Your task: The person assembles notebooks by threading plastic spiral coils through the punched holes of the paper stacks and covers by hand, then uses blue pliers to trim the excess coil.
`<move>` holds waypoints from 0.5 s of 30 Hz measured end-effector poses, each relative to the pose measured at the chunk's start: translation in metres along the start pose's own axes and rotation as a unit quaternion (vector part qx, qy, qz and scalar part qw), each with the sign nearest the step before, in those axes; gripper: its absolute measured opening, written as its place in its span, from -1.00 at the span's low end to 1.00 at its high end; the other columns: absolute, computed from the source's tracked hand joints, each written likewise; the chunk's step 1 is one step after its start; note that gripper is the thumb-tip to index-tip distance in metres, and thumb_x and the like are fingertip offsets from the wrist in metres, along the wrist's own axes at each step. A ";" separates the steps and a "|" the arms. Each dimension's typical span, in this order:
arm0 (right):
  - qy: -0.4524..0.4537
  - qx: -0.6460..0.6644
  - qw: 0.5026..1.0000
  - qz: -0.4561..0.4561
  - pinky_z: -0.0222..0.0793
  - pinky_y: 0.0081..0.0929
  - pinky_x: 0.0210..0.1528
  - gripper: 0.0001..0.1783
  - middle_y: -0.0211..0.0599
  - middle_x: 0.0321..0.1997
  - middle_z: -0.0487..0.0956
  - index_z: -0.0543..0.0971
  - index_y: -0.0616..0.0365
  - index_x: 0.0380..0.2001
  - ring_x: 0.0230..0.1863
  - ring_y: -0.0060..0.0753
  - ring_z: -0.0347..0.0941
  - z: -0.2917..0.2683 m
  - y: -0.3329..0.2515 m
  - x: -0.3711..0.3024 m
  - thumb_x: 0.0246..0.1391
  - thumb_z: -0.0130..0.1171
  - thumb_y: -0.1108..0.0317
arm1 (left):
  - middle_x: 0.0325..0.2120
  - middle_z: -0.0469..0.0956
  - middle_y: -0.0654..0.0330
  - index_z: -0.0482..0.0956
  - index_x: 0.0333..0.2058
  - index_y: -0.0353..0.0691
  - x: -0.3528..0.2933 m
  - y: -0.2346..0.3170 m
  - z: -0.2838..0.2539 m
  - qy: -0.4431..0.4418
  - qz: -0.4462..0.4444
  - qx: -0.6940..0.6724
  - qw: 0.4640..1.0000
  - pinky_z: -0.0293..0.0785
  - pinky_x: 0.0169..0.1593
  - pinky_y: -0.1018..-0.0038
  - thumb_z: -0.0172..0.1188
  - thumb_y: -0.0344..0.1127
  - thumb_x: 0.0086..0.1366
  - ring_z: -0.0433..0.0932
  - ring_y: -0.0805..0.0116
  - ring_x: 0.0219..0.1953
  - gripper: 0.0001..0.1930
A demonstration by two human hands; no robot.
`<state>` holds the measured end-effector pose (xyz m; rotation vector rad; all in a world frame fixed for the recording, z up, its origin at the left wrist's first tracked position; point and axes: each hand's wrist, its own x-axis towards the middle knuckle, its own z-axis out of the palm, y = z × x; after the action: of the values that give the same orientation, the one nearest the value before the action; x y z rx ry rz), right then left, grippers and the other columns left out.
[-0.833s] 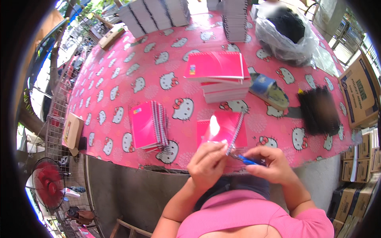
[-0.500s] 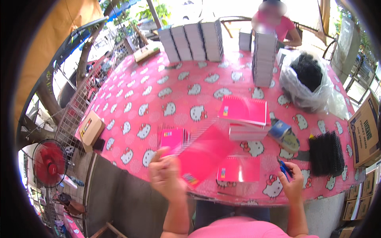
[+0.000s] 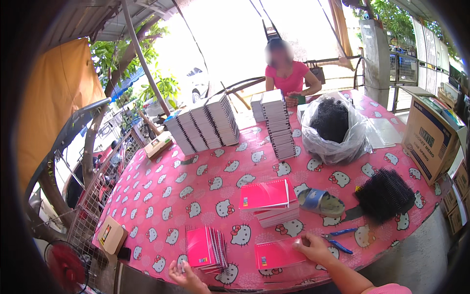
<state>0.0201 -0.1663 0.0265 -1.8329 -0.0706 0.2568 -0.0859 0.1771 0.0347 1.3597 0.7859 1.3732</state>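
My left hand [image 3: 187, 278] is at the table's near edge, its fingers apart and empty. Just beyond it lies a fanned pile of pink spiral notebooks [image 3: 199, 247]. My right hand [image 3: 314, 250] has its fingertips on the right edge of a pink notebook [image 3: 276, 254] lying flat before me. To the right of that hand, blue-handled pliers [image 3: 341, 240] rest on the tablecloth with their handles spread. Behind the flat notebook stands a taller stack of pink notebooks [image 3: 267, 193], the top ones turned a little askew.
A blue-strapped slipper [image 3: 320, 202] sits beside a heap of black spiral coils [image 3: 384, 196]. Farther back are tall notebook stacks [image 3: 203, 125], a plastic bag of black coils [image 3: 360, 139] and a person in pink [image 3: 289, 78]. A cardboard box [image 3: 428, 139] stands right, a small carton [image 3: 112, 235] left.
The notebook has left my left hand, and the left pile now lies fully in view. My right hand has put down the pliers and moved left onto the flat notebook. The view has tilted up.
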 end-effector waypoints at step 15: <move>-0.011 0.043 0.982 -0.184 0.38 -0.48 -0.32 -0.72 -0.20 -0.32 0.52 0.32 0.17 -0.24 -0.32 -0.43 0.47 0.030 -0.004 -0.019 0.06 0.21 0.52 | 0.31 0.02 -0.02 0.16 0.27 -0.14 -0.147 0.062 0.057 -0.471 0.145 0.104 0.864 -0.16 0.34 0.01 0.30 -0.40 0.11 0.05 0.07 0.35 -0.25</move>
<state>-0.0047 -0.1401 0.0252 -1.6932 -0.4034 0.0185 -0.0642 0.0100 0.0558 2.1136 0.0524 0.6557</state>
